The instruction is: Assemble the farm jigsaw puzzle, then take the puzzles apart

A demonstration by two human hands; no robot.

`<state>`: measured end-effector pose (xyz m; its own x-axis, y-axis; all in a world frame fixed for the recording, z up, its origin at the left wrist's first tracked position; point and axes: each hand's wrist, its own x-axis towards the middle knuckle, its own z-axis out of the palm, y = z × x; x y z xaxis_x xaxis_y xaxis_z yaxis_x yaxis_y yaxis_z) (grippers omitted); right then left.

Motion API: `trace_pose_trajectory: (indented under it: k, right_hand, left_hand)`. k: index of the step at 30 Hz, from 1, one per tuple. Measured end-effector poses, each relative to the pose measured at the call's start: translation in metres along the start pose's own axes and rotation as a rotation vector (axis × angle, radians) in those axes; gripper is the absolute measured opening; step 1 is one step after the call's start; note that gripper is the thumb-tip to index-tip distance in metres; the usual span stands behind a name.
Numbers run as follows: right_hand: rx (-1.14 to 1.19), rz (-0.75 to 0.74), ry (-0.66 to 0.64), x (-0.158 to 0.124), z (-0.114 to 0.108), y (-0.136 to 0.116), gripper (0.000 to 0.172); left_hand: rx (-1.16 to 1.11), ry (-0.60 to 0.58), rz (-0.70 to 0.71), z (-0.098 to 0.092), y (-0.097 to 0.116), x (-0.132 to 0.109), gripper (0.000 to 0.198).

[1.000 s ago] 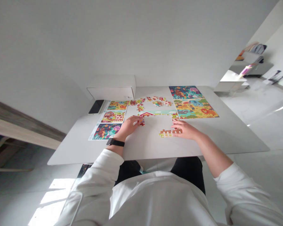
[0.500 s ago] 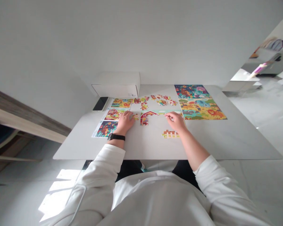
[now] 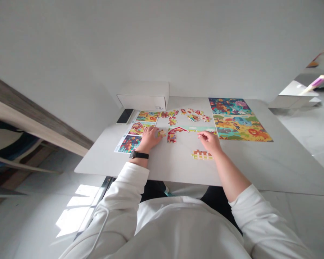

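My left hand (image 3: 150,137), with a black watch on the wrist, rests by the edge of a picture sheet, its fingertips closed on a small puzzle piece (image 3: 162,133). Just right of that piece lies a joined puzzle section (image 3: 172,138) with a red barn roof and a strip of sky running right. My right hand (image 3: 210,141) is held at the right end of this strip, thumb and fingers pinched together; whatever is between them is too small to make out. Below it lies a joined white-fence section (image 3: 202,155).
Loose puzzle pieces (image 3: 193,117) lie in a cluster behind the barn section. The picture sheet (image 3: 129,143) is at left, with a phone (image 3: 124,116) and a white box (image 3: 142,102) behind it. Two finished-looking pictures, one dark (image 3: 229,106) and one yellow (image 3: 243,128), lie at right.
The whole scene has shifted right as my head turned left. My right fingers look slightly more curled. My left hand stays at the same piece beside the barn section.
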<state>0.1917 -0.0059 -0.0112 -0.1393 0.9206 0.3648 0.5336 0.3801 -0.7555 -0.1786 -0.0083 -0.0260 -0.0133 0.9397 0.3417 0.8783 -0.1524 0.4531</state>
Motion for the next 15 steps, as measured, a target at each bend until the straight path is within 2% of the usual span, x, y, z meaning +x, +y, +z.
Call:
trace_pose_trajectory:
  k: [5,8,12,15]
  right_hand:
    - [0.006,0.004,-0.009,0.001,0.000,0.000,0.028]
    - [0.011,0.014,-0.010,0.001,-0.001,0.000,0.028]
    - [0.024,0.017,-0.017,0.000,0.000,0.001,0.028]
    - [0.062,0.034,-0.007,0.000,0.000,-0.004,0.028]
  left_hand:
    - [-0.005,-0.021,-0.032,-0.002,0.001,0.000,0.034]
    - [-0.068,0.029,-0.058,-0.006,0.003,0.001,0.034]
    - [-0.307,0.124,-0.150,-0.013,0.009,0.002,0.019]
    - [-0.587,0.221,-0.212,-0.016,0.021,0.001,0.025]
